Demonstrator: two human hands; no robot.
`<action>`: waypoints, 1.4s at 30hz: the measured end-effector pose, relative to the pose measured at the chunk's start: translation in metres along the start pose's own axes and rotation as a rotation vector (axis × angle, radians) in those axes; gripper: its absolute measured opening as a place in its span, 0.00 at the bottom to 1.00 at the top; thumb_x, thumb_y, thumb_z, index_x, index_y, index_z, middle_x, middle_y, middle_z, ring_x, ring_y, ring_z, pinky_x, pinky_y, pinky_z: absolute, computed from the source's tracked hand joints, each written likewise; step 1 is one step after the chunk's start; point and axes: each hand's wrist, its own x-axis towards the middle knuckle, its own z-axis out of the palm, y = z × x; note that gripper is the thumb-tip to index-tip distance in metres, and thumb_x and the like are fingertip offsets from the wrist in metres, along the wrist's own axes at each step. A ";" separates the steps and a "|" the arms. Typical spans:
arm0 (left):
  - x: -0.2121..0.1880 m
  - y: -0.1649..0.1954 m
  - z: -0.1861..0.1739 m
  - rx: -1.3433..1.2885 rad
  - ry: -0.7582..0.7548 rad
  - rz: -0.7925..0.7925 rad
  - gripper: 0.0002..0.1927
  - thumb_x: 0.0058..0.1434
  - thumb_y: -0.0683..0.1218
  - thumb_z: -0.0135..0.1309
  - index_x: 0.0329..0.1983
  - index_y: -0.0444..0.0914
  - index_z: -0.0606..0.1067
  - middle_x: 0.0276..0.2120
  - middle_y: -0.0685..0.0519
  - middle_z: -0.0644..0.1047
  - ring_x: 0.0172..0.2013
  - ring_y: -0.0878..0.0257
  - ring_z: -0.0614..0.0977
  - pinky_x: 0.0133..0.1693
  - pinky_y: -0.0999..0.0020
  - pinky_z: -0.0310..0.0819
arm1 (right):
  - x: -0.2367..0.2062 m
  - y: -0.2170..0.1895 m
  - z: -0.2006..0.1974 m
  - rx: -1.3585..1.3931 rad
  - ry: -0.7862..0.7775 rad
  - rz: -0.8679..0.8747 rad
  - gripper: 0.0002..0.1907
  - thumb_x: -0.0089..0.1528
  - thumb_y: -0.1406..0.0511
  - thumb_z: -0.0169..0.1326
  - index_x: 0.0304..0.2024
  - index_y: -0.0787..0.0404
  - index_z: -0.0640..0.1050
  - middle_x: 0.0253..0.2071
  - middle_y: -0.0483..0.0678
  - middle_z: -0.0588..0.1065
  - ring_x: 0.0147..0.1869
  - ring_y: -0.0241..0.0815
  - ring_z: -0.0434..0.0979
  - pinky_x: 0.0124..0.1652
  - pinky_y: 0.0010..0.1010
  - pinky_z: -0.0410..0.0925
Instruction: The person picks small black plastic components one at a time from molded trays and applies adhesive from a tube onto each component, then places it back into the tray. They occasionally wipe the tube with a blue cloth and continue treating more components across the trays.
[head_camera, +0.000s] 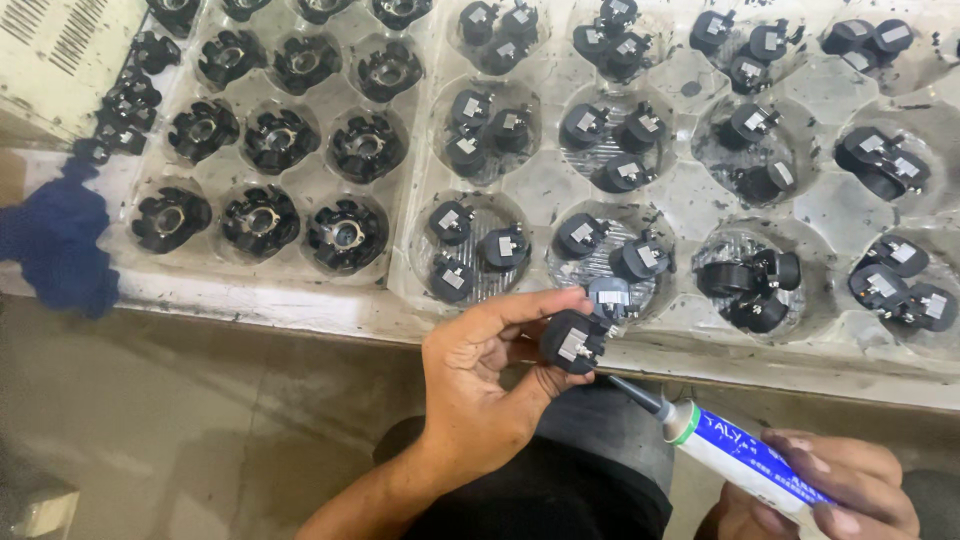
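Note:
My left hand (478, 378) holds a small round black plastic part (572, 343) with a metal tab, pinched between thumb and fingers just below the bench edge. My right hand (835, 485), at the bottom right, grips a white and blue glue tube (745, 453). The tube's dark nozzle (632, 392) points up-left toward the held part and stops just short of it. A second similar part (610, 296) sits right above the held one, at my fingertips.
Clear plastic trays (545, 180) on the bench hold several small black parts in round pockets. The left tray (300, 150) holds several larger ring-shaped black parts. A dark blue cloth (60, 245) lies at the left edge. My dark trousers (560, 490) are below.

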 end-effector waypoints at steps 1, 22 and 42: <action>-0.001 0.000 0.000 0.001 -0.011 0.012 0.24 0.61 0.29 0.62 0.61 0.31 0.75 0.55 0.44 0.80 0.50 0.62 0.84 0.52 0.67 0.85 | -0.001 -0.003 0.004 -0.042 0.002 0.024 0.30 0.52 0.74 0.65 0.48 0.59 0.61 0.42 0.58 0.74 0.45 0.52 0.82 0.38 0.27 0.78; -0.003 -0.001 -0.013 -0.150 -0.111 -0.066 0.26 0.63 0.26 0.58 0.64 0.31 0.73 0.58 0.45 0.77 0.53 0.63 0.81 0.55 0.64 0.85 | 0.028 -0.008 -0.039 -0.013 -0.529 -0.122 0.09 0.63 0.65 0.54 0.47 0.54 0.73 0.46 0.52 0.76 0.53 0.51 0.82 0.56 0.40 0.78; -0.010 -0.010 -0.008 -0.322 -0.078 -0.134 0.26 0.66 0.29 0.58 0.67 0.30 0.71 0.58 0.43 0.79 0.56 0.63 0.81 0.58 0.70 0.77 | 0.008 0.035 -0.049 0.161 -0.661 -0.125 0.20 0.61 0.59 0.58 0.50 0.64 0.74 0.41 0.59 0.80 0.45 0.59 0.85 0.48 0.40 0.82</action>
